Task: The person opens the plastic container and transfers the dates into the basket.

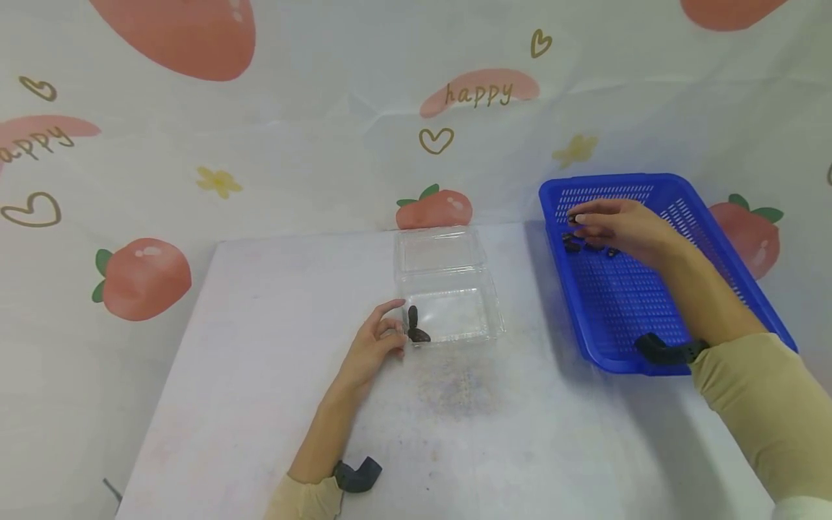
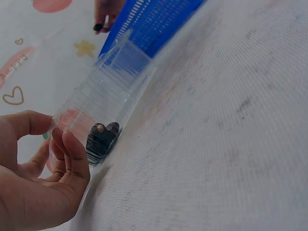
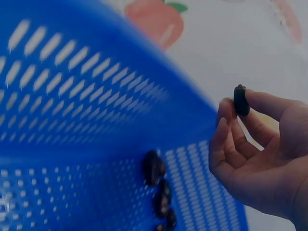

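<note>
My right hand (image 1: 627, 227) is raised over the far left part of a blue plastic basket (image 1: 578, 328). Thumb and fingers pinch one small, dark, oblong fruit-like piece (image 3: 241, 100) with a pale stub at its end. Below, several more dark pieces (image 3: 152, 167) lie on the basket floor. The left hand (image 1: 372, 347) grips the left edge of a clear plastic clamshell box (image 1: 458, 336), its fingertips at the rim (image 2: 57, 120). Inside that box, two dark oblong pieces (image 1: 419, 336) lie in the near left corner. The box's lid (image 1: 438, 251) is folded back, away from me.
The box stands on a white table (image 1: 273, 375) with stained patches, left of the basket. Behind the table hangs a pale cloth (image 1: 312, 159) printed with strawberries and hearts. A dark band with a camera mount (image 1: 666, 352) is on each wrist.
</note>
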Available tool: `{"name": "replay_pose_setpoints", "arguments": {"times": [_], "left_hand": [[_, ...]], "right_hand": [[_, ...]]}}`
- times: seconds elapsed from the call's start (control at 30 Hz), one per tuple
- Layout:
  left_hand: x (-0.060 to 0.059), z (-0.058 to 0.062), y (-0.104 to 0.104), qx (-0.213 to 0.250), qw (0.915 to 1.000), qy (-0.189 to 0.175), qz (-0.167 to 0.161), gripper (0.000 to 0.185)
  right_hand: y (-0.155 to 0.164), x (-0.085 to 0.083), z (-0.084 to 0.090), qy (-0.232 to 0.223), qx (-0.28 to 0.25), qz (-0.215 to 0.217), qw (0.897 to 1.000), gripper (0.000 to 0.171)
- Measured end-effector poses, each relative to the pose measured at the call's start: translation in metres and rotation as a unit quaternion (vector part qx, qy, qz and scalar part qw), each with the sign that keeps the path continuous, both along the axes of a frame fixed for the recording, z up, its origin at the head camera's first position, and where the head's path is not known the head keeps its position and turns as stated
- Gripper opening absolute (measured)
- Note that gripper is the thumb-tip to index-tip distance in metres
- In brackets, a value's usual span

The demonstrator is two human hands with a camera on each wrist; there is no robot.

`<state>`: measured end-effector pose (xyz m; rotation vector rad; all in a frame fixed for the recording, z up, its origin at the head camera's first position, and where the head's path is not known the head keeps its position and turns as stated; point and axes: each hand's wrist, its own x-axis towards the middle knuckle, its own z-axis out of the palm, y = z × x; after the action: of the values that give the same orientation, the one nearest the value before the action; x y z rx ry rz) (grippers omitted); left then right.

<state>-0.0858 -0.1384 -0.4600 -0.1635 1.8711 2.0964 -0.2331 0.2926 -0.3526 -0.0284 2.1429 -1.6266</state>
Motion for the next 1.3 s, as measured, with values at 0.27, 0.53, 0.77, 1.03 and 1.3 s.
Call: {"name": "replay_pose_setpoints", "arguments": {"times": [0.27, 0.53, 0.77, 1.03, 1.3], "left_hand": [[0.001, 0.001, -0.001, 0.003, 1.0000, 0.001, -0.002, 0.062], [0.001, -0.001, -0.001, 0.001, 1.0000, 0.006, -0.006, 0.062], [0.000, 0.000, -0.001, -0.002, 1.0000, 0.005, -0.008, 0.061], [-0.001, 0.001, -0.002, 0.003, 1.0000, 0.006, -0.001, 0.062], [0.000, -0.002, -0.003, 0.004, 1.0000, 0.003, -0.006, 0.062]], "right_hand": [[0.025, -0.009, -0.024, -0.031, -0.011, -0.017, 0.999, 0.011], [0.038, -0.010, -0.040, -0.035, -0.004, -0.030, 0.999, 0.011], [0.044, -0.013, -0.052, -0.044, 0.019, -0.033, 0.998, 0.010], [0.047, -0.017, -0.064, -0.053, 0.045, -0.013, 0.998, 0.043], [0.042, -0.018, -0.071, -0.069, 0.023, -0.009, 0.997, 0.039]]}}
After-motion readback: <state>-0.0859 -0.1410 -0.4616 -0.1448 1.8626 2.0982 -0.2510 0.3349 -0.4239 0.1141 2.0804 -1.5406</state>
